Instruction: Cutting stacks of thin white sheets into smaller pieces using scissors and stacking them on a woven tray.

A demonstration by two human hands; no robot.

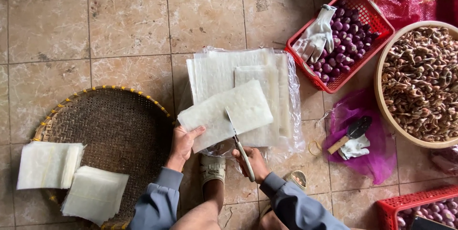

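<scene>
left hand (183, 142) holding white sheet (224, 113), right hand (250, 159) scissors (238, 145)

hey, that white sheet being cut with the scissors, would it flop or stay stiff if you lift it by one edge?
Probably fairly stiff: the white sheet, held at one edge by the left hand, stays nearly flat. It looks thin and translucent, so likely light and perhaps brittle. The scissors in the right hand cut it, so it likely tears or cracks easily.

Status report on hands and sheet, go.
Left hand grips white sheet at its edge. Right hand holds scissors, blades cutting into sheet. Sheet stack lies beneath; nothing blocks.
</scene>
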